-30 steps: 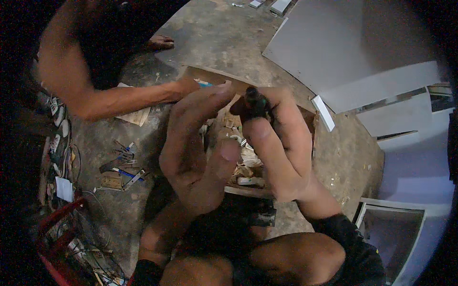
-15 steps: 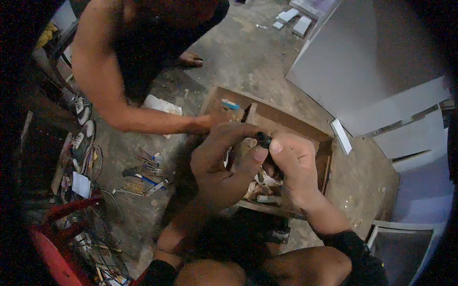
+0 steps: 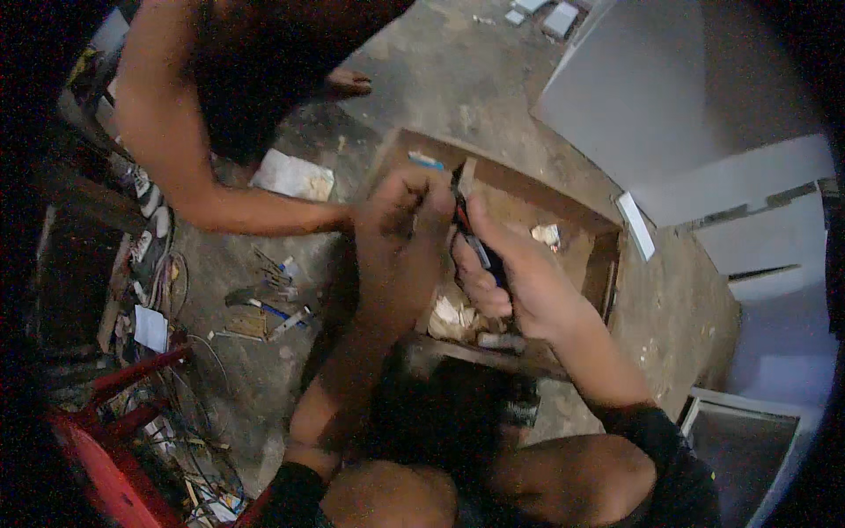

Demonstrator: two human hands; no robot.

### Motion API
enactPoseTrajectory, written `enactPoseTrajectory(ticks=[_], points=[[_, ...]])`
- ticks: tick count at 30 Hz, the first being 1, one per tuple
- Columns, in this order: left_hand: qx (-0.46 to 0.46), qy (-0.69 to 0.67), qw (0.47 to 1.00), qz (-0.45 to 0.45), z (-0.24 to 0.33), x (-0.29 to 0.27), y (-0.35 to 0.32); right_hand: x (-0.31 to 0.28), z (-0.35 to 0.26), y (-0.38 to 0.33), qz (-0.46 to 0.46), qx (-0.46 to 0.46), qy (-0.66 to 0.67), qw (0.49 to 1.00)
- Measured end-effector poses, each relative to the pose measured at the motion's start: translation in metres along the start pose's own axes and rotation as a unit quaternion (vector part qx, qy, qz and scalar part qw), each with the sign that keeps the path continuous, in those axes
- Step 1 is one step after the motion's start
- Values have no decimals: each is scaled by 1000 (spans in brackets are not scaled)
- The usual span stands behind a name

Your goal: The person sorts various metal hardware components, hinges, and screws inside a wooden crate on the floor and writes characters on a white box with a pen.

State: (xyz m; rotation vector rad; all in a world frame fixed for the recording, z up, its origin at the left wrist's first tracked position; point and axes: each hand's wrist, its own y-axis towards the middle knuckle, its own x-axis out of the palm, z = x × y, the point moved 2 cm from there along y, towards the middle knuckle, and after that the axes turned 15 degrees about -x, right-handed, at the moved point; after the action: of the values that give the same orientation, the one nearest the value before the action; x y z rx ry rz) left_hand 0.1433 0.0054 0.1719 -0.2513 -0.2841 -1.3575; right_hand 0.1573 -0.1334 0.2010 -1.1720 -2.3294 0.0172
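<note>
My right hand [image 3: 519, 268] is wrapped round a pair of black pliers [image 3: 480, 246] with a touch of red, its jaws pointing up and away from me. Close beside the jaws, my left hand [image 3: 400, 224] is closed, fingers curled and thumb pressed to them; whatever it pinches is hidden. Both hands are above an open wooden box [image 3: 537, 194] on the floor, with a divider and crumpled pale scraps [image 3: 453, 315] in it.
Another person's arm [image 3: 255, 213] reaches from the left toward the box, its hand hidden behind mine. Loose tools [image 3: 273, 312] lie on the floor at left, near a red chair [image 3: 114, 466] and tangled cables. Large white panels [image 3: 651, 132] stand at right.
Half a second ago both hands pinched a small black piece between their fingertips. Now my right hand grips the pliers, and my left hand has moved up, its fingers curled. My view has shifted slightly.
</note>
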Motion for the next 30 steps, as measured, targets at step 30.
enactPoseTrajectory(ticks=[30], points=[[-120,-559,791,-217,-40,21,-17,-4,-17,-12,43,-309,140,940]])
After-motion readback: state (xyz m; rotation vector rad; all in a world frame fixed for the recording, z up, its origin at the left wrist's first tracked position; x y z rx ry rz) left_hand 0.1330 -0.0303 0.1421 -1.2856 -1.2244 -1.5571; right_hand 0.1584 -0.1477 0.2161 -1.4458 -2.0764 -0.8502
